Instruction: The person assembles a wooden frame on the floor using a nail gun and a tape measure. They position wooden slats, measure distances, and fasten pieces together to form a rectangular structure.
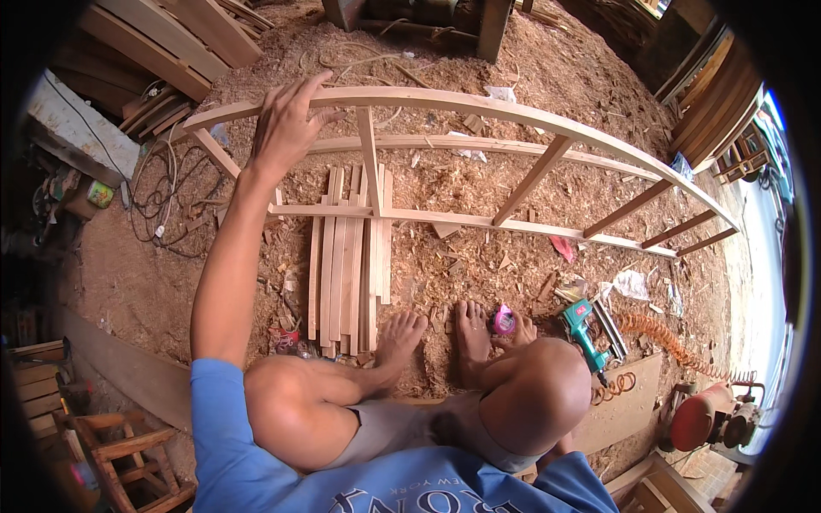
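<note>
My left hand [286, 126] is closed over the upper rail near the left end of a long wooden frame [479, 104], fingers on the far side and thumb on the near side. The ladder-like frame has long rails joined by several short crosspieces. Beneath its near rail lies a stack of narrow wooden strips [346, 274], reaching toward my feet. Only a small part of my right hand [560, 448] shows beside my right knee; its fingers are hidden. A teal air nail gun [588, 338] lies right of that knee. By my right foot is a small round pink thing [503, 321].
Wood shavings and offcuts cover the floor. An orange coiled air hose [676, 349] runs right from the nail gun toward a reddish machine [701, 416]. Planks [158, 51] are piled at the far left, near tangled cables [162, 201]. A small wooden stool frame [132, 457] stands at lower left.
</note>
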{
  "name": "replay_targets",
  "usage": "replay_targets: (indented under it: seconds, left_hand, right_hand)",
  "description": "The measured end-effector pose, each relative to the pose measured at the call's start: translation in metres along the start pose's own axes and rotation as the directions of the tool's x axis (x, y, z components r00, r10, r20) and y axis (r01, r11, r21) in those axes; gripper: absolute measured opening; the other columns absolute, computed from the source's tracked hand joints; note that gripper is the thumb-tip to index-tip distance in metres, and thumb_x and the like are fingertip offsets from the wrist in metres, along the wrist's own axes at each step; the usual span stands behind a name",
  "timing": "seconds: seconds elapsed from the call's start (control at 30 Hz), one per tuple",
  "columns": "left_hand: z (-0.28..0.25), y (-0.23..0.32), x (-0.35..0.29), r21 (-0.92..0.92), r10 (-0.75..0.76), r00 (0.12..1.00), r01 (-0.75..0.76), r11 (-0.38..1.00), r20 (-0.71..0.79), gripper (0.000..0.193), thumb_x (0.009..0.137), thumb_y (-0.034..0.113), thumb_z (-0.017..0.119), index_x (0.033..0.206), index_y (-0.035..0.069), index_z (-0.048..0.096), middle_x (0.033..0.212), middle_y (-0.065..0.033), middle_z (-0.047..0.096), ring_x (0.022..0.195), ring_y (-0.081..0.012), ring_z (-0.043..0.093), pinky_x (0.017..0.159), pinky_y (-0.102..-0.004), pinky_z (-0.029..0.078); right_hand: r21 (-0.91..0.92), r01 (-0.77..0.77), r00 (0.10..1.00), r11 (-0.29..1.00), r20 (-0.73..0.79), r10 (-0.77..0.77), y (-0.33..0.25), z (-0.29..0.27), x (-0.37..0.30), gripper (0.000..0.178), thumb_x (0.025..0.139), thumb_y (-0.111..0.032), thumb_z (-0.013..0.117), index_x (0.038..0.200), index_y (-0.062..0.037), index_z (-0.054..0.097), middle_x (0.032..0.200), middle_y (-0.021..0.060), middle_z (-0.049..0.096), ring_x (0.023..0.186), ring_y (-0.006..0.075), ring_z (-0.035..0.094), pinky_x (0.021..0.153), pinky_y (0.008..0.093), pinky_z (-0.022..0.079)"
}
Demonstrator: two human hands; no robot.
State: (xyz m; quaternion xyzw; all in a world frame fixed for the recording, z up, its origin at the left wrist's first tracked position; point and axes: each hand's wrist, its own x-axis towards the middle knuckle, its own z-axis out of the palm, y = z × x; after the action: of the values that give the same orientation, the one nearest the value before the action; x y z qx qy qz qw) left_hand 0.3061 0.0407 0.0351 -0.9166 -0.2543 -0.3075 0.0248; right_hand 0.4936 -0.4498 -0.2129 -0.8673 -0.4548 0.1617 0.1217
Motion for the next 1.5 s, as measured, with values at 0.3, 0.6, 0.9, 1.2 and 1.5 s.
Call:
replay_targets:
  seconds: [0.3, 0.6, 0.9, 1.2, 1.5]
  left_hand:
    - [0.005, 0.006, -0.015, -0.05, 0.09, 0.995, -0.092, 0.994, -0.037, 0.064, 0.088, 0.034, 0.073, 0.145, 0.019, 0.048, 0.14, -0.0123, 0.059, 0.132, -0.0287, 0.053, 0.116, -0.0505, 0.035]
    - [0.031, 0.056, 0.006, -0.095, 0.264, 0.963, -0.267, 0.959, -0.044, 0.051, 0.096, 0.041, 0.062, 0.137, 0.012, 0.054, 0.139, -0.0098, 0.057, 0.132, -0.0287, 0.051, 0.12, -0.0504, 0.027]
    - [0.026, 0.059, 0.033, -0.41, 0.185, 0.954, -0.075, 0.909, 0.236, 0.04, 0.103, 0.045, 0.05, 0.12, 0.014, 0.069, 0.133, -0.0085, 0.062, 0.127, -0.0278, 0.054, 0.11, -0.0448, 0.03]
    - [0.035, 0.06, 0.038, -0.638, 0.062, 0.973, 0.097, 0.764, 0.223, 0.048, 0.109, 0.043, 0.034, 0.132, 0.01, 0.06, 0.126, -0.0114, 0.066, 0.118, -0.0303, 0.056, 0.114, -0.0439, 0.022]
    - [0.033, 0.06, 0.043, -0.495, 0.077, 0.984, 0.012, 0.869, 0.16, 0.019, 0.098, 0.013, 0.058, 0.112, 0.004, 0.067, 0.101, -0.0087, 0.073, 0.09, -0.017, 0.069, 0.079, -0.0331, 0.052]
  right_hand:
    - [0.08, 0.355, 0.693, 0.931, 0.646, -0.32, -0.078, -0.147, -0.032, 0.028, 0.078, -0.028, 0.081, 0.103, -0.0156, 0.076, 0.096, 0.0129, 0.074, 0.089, 0.0188, 0.071, 0.096, 0.0291, 0.053]
    - [0.821, -0.357, 0.907, 0.446, 0.418, -0.045, 0.013, -0.037, 0.101, 0.062, 0.081, -0.029, 0.072, 0.134, -0.0035, 0.053, 0.117, 0.0146, 0.066, 0.113, 0.0287, 0.061, 0.098, 0.0403, 0.045]
    - [0.505, 0.554, 0.807, 0.662, -0.128, -0.577, -0.159, -0.286, 0.205, 0.038, 0.077, -0.017, 0.069, 0.11, -0.0008, 0.063, 0.092, 0.0121, 0.068, 0.083, 0.0205, 0.066, 0.077, 0.0402, 0.055]
    - [-0.266, 0.634, 0.691, 0.726, -0.226, -0.687, -0.252, -0.27, 0.244, 0.027, 0.091, -0.022, 0.065, 0.108, -0.0053, 0.051, 0.079, 0.0158, 0.066, 0.074, 0.0323, 0.065, 0.061, 0.0444, 0.05]
    - [-0.309, 0.779, 0.37, 0.545, -0.474, -0.799, -0.257, -0.25, 0.248, 0.022, 0.096, -0.018, 0.059, 0.111, -0.0035, 0.054, 0.086, 0.0136, 0.063, 0.065, 0.0281, 0.062, 0.059, 0.0427, 0.051]
